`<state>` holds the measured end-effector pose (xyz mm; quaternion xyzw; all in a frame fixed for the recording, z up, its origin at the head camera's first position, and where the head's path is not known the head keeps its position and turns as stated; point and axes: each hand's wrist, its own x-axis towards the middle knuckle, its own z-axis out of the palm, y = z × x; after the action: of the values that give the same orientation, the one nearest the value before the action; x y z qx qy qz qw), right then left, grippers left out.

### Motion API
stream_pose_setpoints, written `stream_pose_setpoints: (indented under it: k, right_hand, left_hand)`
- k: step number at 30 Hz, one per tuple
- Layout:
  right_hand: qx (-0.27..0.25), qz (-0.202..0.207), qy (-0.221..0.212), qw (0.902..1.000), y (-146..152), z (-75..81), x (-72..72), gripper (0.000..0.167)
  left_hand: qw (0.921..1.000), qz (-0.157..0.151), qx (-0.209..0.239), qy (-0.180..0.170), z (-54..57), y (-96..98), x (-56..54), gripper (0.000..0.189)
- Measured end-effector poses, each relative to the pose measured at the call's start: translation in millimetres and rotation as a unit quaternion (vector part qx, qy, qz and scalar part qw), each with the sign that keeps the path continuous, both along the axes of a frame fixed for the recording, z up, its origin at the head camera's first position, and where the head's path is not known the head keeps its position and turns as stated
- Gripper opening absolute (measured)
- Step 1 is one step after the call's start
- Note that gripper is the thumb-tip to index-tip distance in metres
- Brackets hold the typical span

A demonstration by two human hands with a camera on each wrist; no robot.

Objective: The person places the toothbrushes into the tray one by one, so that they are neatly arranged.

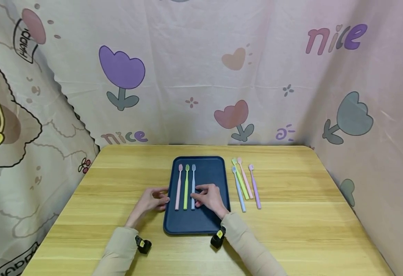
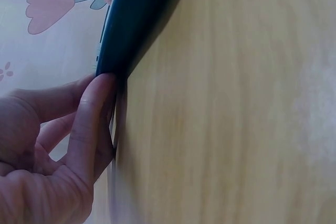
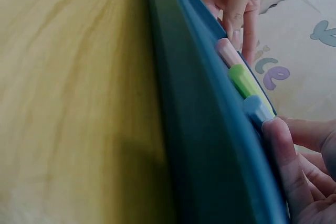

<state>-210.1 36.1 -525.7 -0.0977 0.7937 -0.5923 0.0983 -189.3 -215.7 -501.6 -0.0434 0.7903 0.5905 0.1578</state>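
On a dark blue tray (image 1: 211, 170), three toothbrushes lie side by side with their heads toward the back: pink (image 1: 178, 188), green (image 1: 186, 188) and light blue (image 1: 193, 178). My right hand (image 1: 209, 197) pinches the light blue toothbrush by its handle, thumb and fingers at its right side. In the right wrist view, the thumb sits right by the light blue handle end (image 3: 256, 109). At the tray's left side, my left hand (image 1: 154, 199) holds the rim between thumb and fingers, as the left wrist view shows with the thumb (image 2: 94, 103) at the edge.
Right of the tray, on the wooden table (image 1: 291, 230), lie a blue toothbrush (image 1: 239, 189), a green one (image 1: 242, 182), a pink one (image 1: 245, 178) and a purple one (image 1: 254, 186). A printed curtain (image 1: 187, 57) hangs behind the table and along its sides.
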Motion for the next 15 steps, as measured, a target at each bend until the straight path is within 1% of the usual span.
stream_pose_setpoints:
  k: [7, 15]
  right_hand:
    - [0.002, -0.003, 0.003, 1.0, -1.0, -0.5, -0.6, 0.041]
    - [0.003, -0.003, 0.005, 1.0, -1.2, -0.5, -1.2, 0.041]
  left_hand:
    - [1.0, 0.002, 0.005, 0.0, -1.4, -0.5, -0.7, 0.051]
    - [0.9999, 0.008, 0.002, -0.006, -1.9, 0.2, -1.8, 0.051]
